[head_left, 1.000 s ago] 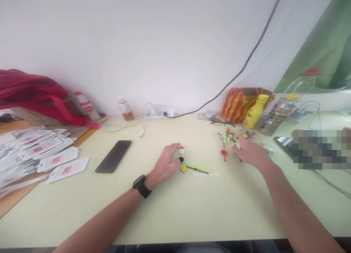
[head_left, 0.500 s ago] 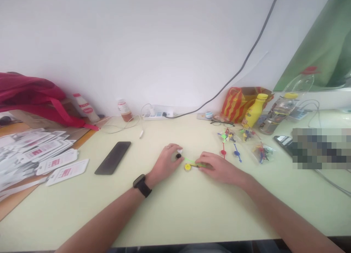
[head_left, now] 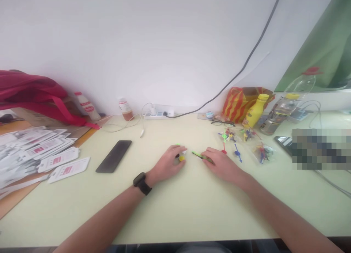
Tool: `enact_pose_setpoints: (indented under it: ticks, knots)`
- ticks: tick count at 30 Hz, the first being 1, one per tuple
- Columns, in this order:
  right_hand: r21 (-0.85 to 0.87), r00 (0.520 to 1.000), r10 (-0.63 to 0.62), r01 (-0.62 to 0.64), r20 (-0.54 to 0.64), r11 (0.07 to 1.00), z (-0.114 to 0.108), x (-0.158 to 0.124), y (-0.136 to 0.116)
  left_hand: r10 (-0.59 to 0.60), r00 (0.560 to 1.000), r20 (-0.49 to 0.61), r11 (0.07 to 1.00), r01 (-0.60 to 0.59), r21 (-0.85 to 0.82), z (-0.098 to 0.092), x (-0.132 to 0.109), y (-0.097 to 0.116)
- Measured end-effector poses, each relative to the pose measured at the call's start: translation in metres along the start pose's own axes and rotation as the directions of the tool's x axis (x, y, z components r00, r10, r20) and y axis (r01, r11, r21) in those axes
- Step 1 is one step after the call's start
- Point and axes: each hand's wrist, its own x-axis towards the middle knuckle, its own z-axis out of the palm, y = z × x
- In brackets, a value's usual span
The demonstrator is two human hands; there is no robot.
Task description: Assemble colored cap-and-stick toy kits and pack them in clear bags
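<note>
My left hand point(head_left: 168, 162), with a black watch on the wrist, rests on the pale green table point(head_left: 175, 205) with its fingers curled round small round plastic parts point(head_left: 181, 156), yellow, black and white. My right hand point(head_left: 221, 163) lies just to the right and pinches one end of a thin green and black plastic stick point(head_left: 197, 155). The stick's free end points toward the left hand. The two hands are a short way apart.
Loose coloured plastic sticks point(head_left: 229, 139) and a small bag of them point(head_left: 262, 152) lie beyond my right hand. A black phone point(head_left: 113, 156) lies to the left, packets point(head_left: 41, 152) are piled at far left. Bottles point(head_left: 255, 112), a striped bag point(head_left: 238, 101) and a power strip point(head_left: 159, 115) line the wall.
My right hand came back from the pile of coloured sticks to the middle and took hold of the green stick. My left hand closed over the yellow round part.
</note>
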Motion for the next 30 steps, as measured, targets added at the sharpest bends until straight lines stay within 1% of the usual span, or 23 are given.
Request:
enact_pose_setpoints:
  ticks: [4,7,9,11,13,16,19,24,26,28,30]
  knots:
    - [-0.046,0.999,-0.002,-0.001,-0.05,0.999,0.001,0.001,0.004,-0.009,1.0,0.027,1.0,0.01,-0.019,-0.003,0.004,-0.008]
    - [-0.098,0.995,-0.011,0.001,-0.097,0.995,0.001,0.002,0.007,-0.021,0.999,0.032,1.0,0.021,-0.001,-0.005,0.003,-0.006]
    - [-0.136,0.992,-0.016,-0.002,-0.129,0.991,0.0,0.003,0.009,-0.005,0.999,0.048,1.0,0.004,0.007,-0.004,0.003,-0.004]
    - [-0.165,0.988,-0.016,-0.01,-0.156,0.986,0.001,0.004,0.012,0.03,0.998,0.058,1.0,-0.03,0.008,-0.003,0.002,-0.003]
    - [-0.183,0.983,-0.009,-0.025,-0.183,0.983,0.002,0.006,0.017,0.092,0.994,0.051,0.996,-0.092,0.005,0.0,0.002,-0.003]
    - [-0.203,0.976,-0.009,-0.036,-0.219,0.979,0.005,0.009,0.023,0.211,0.977,0.012,0.977,-0.211,-0.016,0.003,0.003,0.0]
    - [-0.21,0.974,-0.029,-0.02,-0.227,0.977,0.009,0.011,0.029,0.262,0.965,-0.024,0.962,-0.263,-0.075,0.005,0.002,0.008]
    - [-0.251,0.976,-0.055,0.001,-0.209,0.968,0.014,0.019,0.034,0.227,0.972,-0.052,0.96,-0.233,-0.156,0.012,-0.002,0.018]
    - [-0.274,0.972,-0.057,-0.007,-0.226,0.962,0.015,0.022,0.034,0.202,0.977,-0.063,0.955,-0.21,-0.209,0.014,-0.004,0.02]
    - [-0.284,0.964,-0.057,-0.02,-0.259,0.959,0.015,0.024,0.032,0.142,0.988,-0.059,0.941,-0.154,-0.3,0.017,-0.004,0.022]
    - [-0.274,0.952,-0.054,-0.032,-0.301,0.961,0.013,0.025,0.029,0.049,0.998,-0.027,0.907,-0.056,-0.418,0.018,-0.004,0.026]
